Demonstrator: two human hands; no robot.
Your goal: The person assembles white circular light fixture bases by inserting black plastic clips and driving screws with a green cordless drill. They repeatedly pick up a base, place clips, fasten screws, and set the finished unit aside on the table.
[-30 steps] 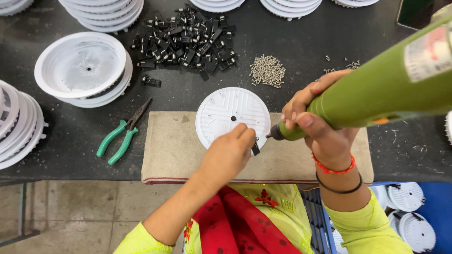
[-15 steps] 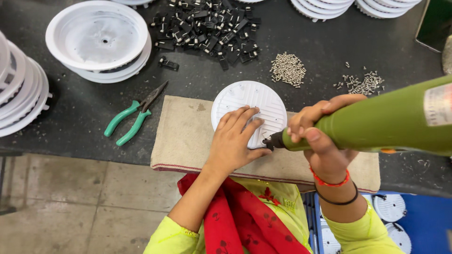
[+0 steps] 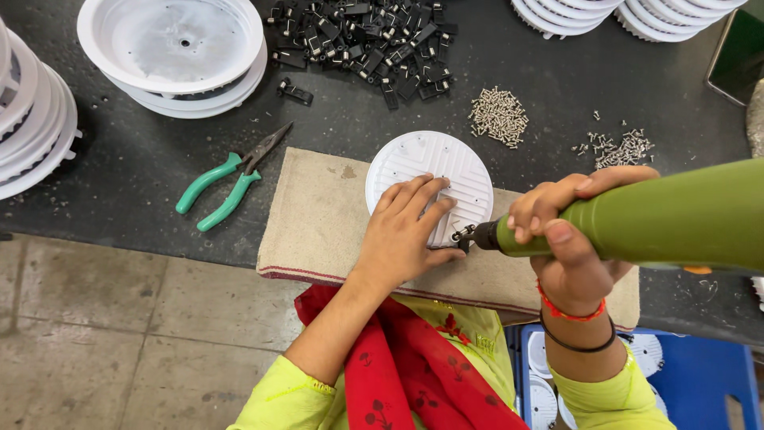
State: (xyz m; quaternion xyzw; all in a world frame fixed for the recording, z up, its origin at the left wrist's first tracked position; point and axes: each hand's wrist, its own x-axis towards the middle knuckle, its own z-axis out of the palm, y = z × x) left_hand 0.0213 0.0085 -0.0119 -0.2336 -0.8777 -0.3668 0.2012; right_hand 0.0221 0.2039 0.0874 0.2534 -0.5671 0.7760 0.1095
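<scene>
Beige mat (image 3: pixel 318 223): left hand (image 3: pixel 402 235) flat on white disc (image 3: pixel 430 171); right hand (image 3: pixel 569 239) grips green driver (image 3: pixel 676 219).

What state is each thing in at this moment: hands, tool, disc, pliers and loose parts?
Left hand: flat, pressing on the white ribbed disc.
Right hand: gripping the green power screwdriver.
Green power screwdriver: held sideways, tip at the disc's edge.
White ribbed disc: lying on the beige cloth pad.
Green-handled pliers: lying untouched, slightly open.
Screws: loose pile.
Black clips: loose heap.
White housings: stacked.
</scene>
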